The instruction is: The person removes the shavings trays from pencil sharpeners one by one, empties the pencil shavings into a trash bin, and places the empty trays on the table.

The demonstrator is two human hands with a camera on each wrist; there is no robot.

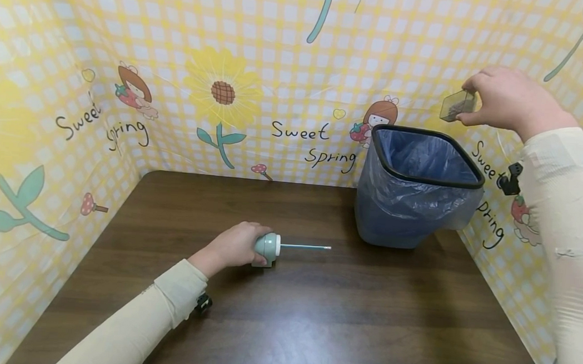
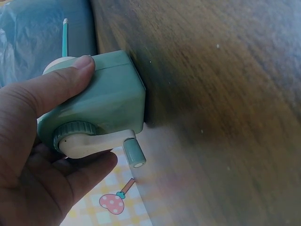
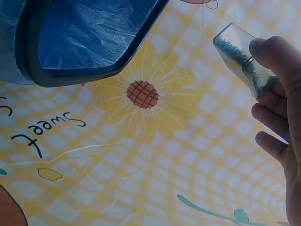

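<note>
A green crank pencil sharpener (image 2: 110, 94) with a white crank and green knob is gripped by my left hand (image 1: 237, 244), low at the middle of the table. From its white front a thin blue pencil (image 1: 305, 246) sticks out to the right. My right hand (image 1: 514, 101) is raised above and right of a trash bin (image 1: 394, 216), apart from it. Between thumb and fingers it pinches a clear shavings drawer (image 1: 452, 105). In the right wrist view the drawer holds dark shavings (image 3: 235, 49).
The bin has a black rim (image 1: 432, 181) and a bluish plastic liner (image 1: 403, 150); it stands at the back right of the brown wooden table (image 1: 303, 322). Yellow checked cloth (image 1: 287, 81) with flower prints closes off the back and both sides.
</note>
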